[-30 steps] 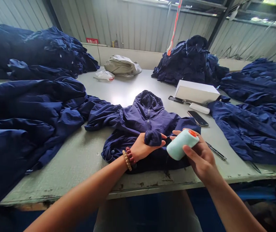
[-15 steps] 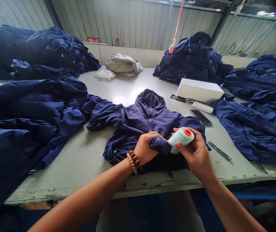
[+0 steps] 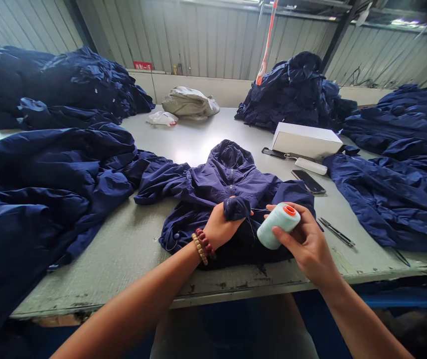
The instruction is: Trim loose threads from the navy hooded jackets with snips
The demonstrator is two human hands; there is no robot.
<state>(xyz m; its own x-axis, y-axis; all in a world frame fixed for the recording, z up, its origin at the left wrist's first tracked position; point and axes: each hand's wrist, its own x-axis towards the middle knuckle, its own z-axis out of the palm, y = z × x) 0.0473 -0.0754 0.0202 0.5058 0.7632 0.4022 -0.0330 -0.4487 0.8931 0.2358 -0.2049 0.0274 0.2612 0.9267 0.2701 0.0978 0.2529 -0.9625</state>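
A navy hooded jacket [image 3: 231, 174] lies on the table in front of me, hood away from me and front zip upward. My left hand [image 3: 222, 227], with bead bracelets at the wrist, is closed around a bunched end of navy fabric [image 3: 237, 208], which looks like a sleeve cuff. My right hand [image 3: 306, 239] grips a pale mint thread cone [image 3: 276, 227] with an orange core, tilted above the jacket's lower part. A thin thread shows between the bunched fabric and the right hand. The right fingers behind the cone are partly hidden.
Thread snips [image 3: 336, 232], a phone [image 3: 308, 181] and a white box [image 3: 306, 139] lie to the right. Navy garments heap at left [image 3: 56, 169], right [image 3: 392, 199] and back [image 3: 291, 92]. A grey-beige bundle [image 3: 190, 102] rests at the back of the table [image 3: 123, 259].
The hands have drawn apart: the bunched fabric moved left and up with my left hand, and the thread cone sank slightly, opening a gap between them. Thin thread is now visible there.
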